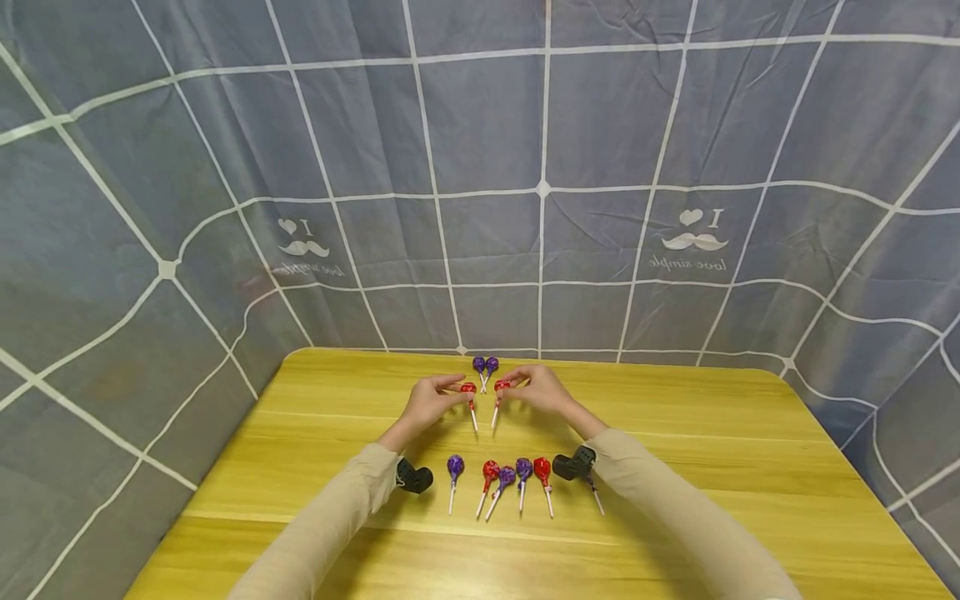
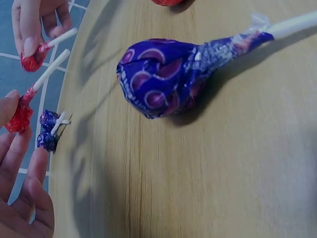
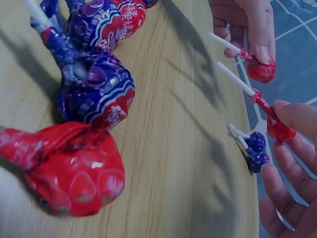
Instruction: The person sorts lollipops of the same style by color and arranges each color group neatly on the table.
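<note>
Two red lollipops pinched, one per hand
Left hand point(image 1: 426, 406) pinching red lollipop point(image 1: 469, 392); right hand point(image 1: 542, 390) pinching another point(image 1: 499, 388); purple pair point(image 1: 485, 365) just beyond on counter point(image 1: 675, 467).

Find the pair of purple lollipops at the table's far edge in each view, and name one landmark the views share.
Head: purple pair at centre, just beyond both hands.
Left wrist: purple pair at the left edge, beside the red lollipop that the left hand holds.
Right wrist: purple pair at right, below the right hand's red lollipop.
Shared landmark: the two held red lollipops.
</note>
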A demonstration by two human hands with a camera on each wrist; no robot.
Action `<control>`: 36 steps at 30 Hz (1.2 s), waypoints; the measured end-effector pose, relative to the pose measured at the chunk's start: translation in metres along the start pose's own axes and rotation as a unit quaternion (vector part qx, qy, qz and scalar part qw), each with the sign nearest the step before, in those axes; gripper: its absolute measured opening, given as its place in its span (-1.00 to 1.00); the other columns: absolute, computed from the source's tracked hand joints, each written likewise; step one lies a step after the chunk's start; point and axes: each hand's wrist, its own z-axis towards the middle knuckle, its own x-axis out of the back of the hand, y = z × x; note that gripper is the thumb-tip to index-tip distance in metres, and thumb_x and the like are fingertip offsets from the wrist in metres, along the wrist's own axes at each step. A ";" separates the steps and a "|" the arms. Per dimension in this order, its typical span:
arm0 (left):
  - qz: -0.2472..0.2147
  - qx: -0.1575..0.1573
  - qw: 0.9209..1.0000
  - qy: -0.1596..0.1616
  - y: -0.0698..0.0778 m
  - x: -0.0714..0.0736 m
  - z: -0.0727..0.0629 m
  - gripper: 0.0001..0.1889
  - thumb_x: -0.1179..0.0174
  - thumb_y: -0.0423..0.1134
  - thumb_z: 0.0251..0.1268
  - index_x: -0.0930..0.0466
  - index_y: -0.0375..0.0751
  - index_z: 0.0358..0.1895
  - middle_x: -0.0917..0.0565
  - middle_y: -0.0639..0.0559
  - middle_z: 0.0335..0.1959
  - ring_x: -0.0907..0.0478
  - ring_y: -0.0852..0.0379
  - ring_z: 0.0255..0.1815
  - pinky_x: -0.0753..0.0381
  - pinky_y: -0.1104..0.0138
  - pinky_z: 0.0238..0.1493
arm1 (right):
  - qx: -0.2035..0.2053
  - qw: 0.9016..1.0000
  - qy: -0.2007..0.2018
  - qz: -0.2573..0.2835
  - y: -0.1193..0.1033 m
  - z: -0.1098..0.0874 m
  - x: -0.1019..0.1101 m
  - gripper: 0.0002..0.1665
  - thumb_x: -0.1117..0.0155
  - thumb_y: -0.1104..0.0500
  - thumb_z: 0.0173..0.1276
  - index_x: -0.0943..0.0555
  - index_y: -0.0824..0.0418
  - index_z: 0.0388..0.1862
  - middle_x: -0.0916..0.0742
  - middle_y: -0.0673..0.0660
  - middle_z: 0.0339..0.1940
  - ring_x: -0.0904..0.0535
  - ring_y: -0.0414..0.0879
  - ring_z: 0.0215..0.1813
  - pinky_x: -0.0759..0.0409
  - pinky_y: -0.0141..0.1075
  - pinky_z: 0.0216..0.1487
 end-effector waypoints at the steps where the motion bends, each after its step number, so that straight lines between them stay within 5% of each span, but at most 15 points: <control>1: 0.001 0.001 1.000 0.001 0.001 -0.001 0.000 -0.58 -0.37 -0.25 0.13 -0.63 -0.32 0.07 -0.71 -0.21 -0.02 -0.67 0.08 -0.31 -0.52 0.40 -0.47 | -0.007 1.000 0.001 -0.004 0.000 0.001 -0.001 -0.64 -0.42 0.01 0.13 -0.72 0.21 -0.17 -0.73 0.05 -0.38 -0.56 -0.15 -0.34 -0.46 -0.37 -0.38; 11: 0.000 -0.002 1.000 0.006 0.002 -0.007 0.004 -0.70 -0.39 -0.29 0.10 -0.71 -0.30 -0.07 -0.72 -0.22 -0.08 -0.69 -0.19 -0.34 -0.55 0.30 -0.52 | -0.047 0.999 -0.004 -0.015 0.000 0.010 -0.012 -0.64 -0.46 0.12 0.13 -0.71 0.27 -0.13 -0.77 0.14 -0.32 -0.58 -0.19 -0.36 -0.49 -0.40 -0.42; 23: 0.019 -0.013 1.000 0.018 -0.009 -0.011 0.009 -0.70 -0.42 -0.27 0.06 -0.73 -0.31 -0.12 -0.75 -0.20 -0.17 -0.66 -0.02 -0.19 -0.54 0.42 -0.40 | -0.054 0.999 -0.006 -0.003 0.004 0.014 -0.024 -0.68 -0.47 0.17 0.12 -0.72 0.30 -0.17 -0.78 0.20 -0.30 -0.61 -0.19 -0.42 -0.49 -0.41 -0.49; 36: 0.059 -0.016 0.998 0.003 -0.011 -0.015 0.012 -0.71 -0.38 -0.29 0.12 -0.71 -0.33 -0.09 -0.75 -0.19 -0.15 -0.69 -0.05 -0.16 -0.63 0.19 -0.08 | -0.075 0.997 -0.024 0.003 0.005 0.017 -0.028 -0.67 -0.46 0.15 0.14 -0.71 0.31 -0.15 -0.79 0.21 -0.29 -0.66 -0.10 -0.41 -0.56 -0.38 -0.47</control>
